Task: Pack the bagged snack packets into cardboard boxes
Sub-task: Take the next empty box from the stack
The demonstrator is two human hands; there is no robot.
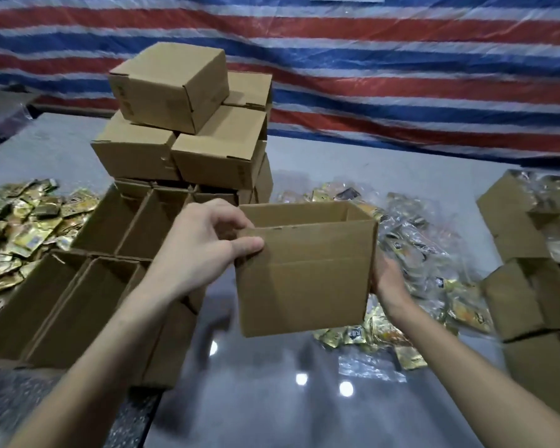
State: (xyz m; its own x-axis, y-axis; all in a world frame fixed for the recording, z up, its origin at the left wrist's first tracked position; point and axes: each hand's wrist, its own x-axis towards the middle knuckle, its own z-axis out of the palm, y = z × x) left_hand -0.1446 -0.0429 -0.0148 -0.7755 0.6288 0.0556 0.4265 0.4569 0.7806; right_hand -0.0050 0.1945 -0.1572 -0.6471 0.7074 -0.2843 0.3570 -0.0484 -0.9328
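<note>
Striped tarpaulin (401, 76) behind a grey table (272, 399). I see the left hand (204, 244) pinching the open cardboard box (304, 286) by its rim, above the table; right hand (387, 278) against its side, fingers hidden, grip unclear; snack packets (414, 240) just behind

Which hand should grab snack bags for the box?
Probably the right hand: it rests against the open cardboard box beside the bagged snack packets, while the left hand pinches its rim and can steady it.
</note>
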